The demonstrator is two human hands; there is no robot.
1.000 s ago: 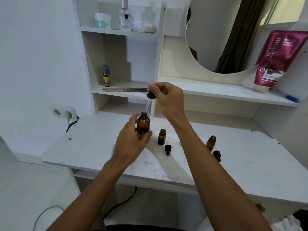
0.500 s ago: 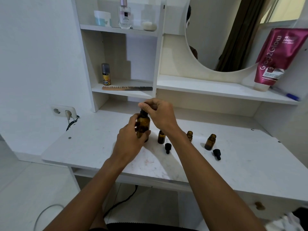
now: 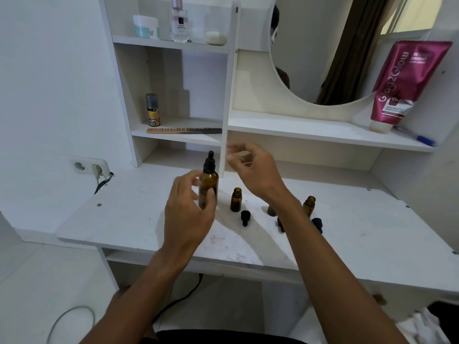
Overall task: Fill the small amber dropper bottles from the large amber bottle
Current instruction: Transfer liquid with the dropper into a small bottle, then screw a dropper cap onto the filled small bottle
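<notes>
The large amber bottle (image 3: 208,186) stands on the white table (image 3: 124,219) with its black dropper cap (image 3: 210,162) fitted. My left hand (image 3: 186,209) is beside it, fingers loosely curved and blurred; the thumb crosses the bottle's front without a clear grip. Up and to the right of the cap, my right hand (image 3: 250,167) hovers loosely curled and holds nothing. An uncapped small amber bottle (image 3: 236,199) has its black cap (image 3: 244,218) lying in front. A second small bottle (image 3: 308,206) and cap (image 3: 317,224) sit farther right. My right forearm mostly hides a third.
Shelves rise behind the table: a comb (image 3: 183,130) and spray can (image 3: 152,110) on the lower left one, a pink tube (image 3: 407,83) and pen on the right one. A round mirror (image 3: 323,50) hangs above. A wall socket (image 3: 90,166) with a plugged cable is at left.
My right hand lowered the dropper into the large bottle, seated its cap, then let go and moved right. The left hand loosened its hold on the bottle.
</notes>
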